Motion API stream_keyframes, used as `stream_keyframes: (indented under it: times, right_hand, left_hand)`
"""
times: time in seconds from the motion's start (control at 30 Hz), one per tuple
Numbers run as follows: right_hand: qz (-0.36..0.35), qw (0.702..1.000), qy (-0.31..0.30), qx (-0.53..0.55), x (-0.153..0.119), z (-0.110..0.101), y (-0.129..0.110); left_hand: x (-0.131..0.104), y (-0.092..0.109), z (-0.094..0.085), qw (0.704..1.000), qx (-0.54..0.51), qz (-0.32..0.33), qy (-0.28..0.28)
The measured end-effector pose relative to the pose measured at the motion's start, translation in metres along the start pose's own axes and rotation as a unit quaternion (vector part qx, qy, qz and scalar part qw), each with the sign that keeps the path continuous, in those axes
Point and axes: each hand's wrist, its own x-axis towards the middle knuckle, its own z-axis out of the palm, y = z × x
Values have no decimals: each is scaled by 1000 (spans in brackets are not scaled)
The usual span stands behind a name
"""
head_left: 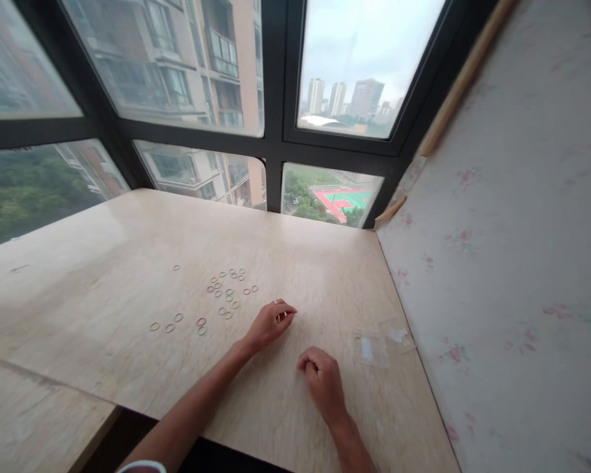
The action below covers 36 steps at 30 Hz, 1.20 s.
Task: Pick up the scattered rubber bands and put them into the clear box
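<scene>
My left hand (270,324) is over the tabletop, beside several scattered thin rings. Its thumb and forefinger meet in a pinch; whatever is between the tips is too small to make out. A light-coloured ring sits on one of its fingers. My right hand (324,381) is closer to me, its fingers curled inward, and their inside is hidden. The rings lie flat, mostly in a loose group (229,292) left of my left hand. A reddish ring (201,322) touches a greenish one (202,331). A lone ring (176,267) lies farther back.
A clear plastic case (372,348) with a white label lies open right of my right hand, near the wallpapered wall (502,276). Dark-framed windows (274,171) border the marbled tabletop (295,256) at the back. Its front edge ends above a dark gap.
</scene>
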Motion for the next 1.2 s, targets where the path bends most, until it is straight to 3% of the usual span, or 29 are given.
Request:
stream_keyframes:
  times: [0.1, 0.2, 0.9, 1.07, 1.2]
  right_hand:
    - [14, 1000, -7, 18, -1, -1, 2]
    - [32, 999, -12, 31, -1, -2, 3]
    - [59, 998, -9, -13, -2, -1, -2]
    - [58, 997, 35, 47, -1, -4, -6]
    - [2, 994, 68, 85, 10, -3, -29]
  left_hand:
    - [-4, -15, -6, 997, -31, -25, 60]
    - [-6, -20, -5, 995, -47, -39, 80]
    - [-10, -17, -4, 1000, -12, 4, 25]
    - [-11, -15, -5, 1000, -7, 2, 18]
    - [-12, -14, -3, 1000, 13, 4, 4]
